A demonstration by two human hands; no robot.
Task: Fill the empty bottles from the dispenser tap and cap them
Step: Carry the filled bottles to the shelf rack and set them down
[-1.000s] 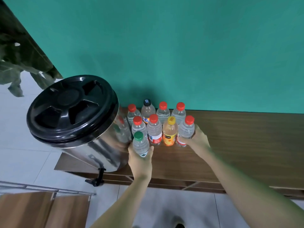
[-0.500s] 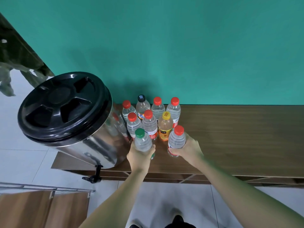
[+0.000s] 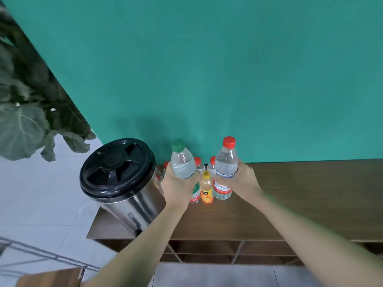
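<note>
1. Your left hand (image 3: 178,188) grips the green-capped bottle (image 3: 182,162) around its lower body, fingers curled round it, and holds it upright above the counter (image 3: 310,195).
2. Your right hand (image 3: 241,180) grips the red-capped bottle (image 3: 226,160) the same way, upright and raised, just beside the other.
3. Both held bottles carry their caps and appear clear.
4. Between and behind your hands, the yellow-capped orange bottle (image 3: 206,188) and other red-capped bottles (image 3: 198,164) stand on the counter against the teal wall (image 3: 207,69).
5. The steel dispenser (image 3: 124,179), black lid on, sits at the counter's left end; its tap (image 3: 137,232) overhangs the edge.
</note>
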